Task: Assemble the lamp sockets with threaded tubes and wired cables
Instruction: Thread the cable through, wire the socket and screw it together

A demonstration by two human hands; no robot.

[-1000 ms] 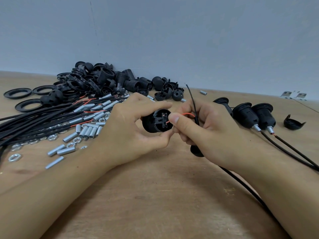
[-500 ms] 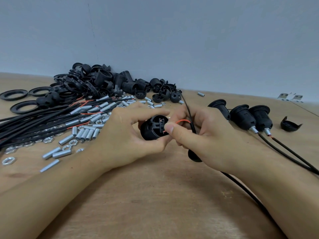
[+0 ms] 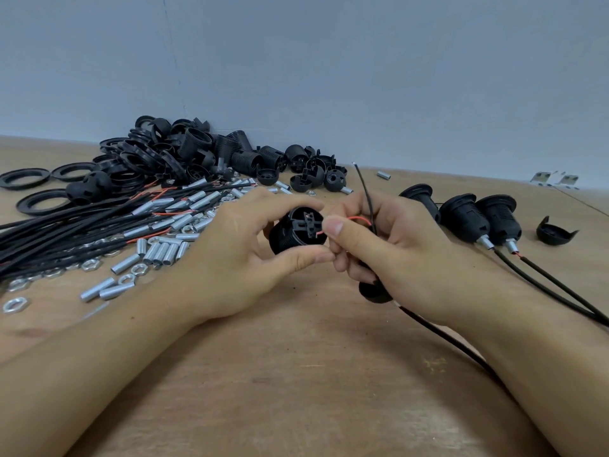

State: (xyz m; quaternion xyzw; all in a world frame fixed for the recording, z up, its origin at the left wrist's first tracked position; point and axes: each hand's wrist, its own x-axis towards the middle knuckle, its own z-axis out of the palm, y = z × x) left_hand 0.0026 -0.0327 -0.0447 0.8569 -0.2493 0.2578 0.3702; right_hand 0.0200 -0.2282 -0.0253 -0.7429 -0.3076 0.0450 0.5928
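My left hand (image 3: 244,255) grips a black lamp socket body (image 3: 296,234) above the table, its terminal end facing me. My right hand (image 3: 389,245) pinches a thin red wire (image 3: 357,220) whose tip sits at the socket's terminal. A thin black wire (image 3: 364,189) sticks up between my right fingers. Below the right hand hangs a black socket cap (image 3: 374,291), and the black cable (image 3: 438,338) runs from it toward the lower right, partly hidden by my forearm.
A bundle of black cables (image 3: 66,232), loose threaded tubes (image 3: 161,252) and nuts (image 3: 14,305) lie at the left. A heap of black socket parts (image 3: 184,153) sits behind. Three assembled sockets (image 3: 468,219) and a loose cap (image 3: 553,230) lie at the right.
The view shifted slightly; both hands stayed together, and the red wire's tip now sits closer to the socket terminal.
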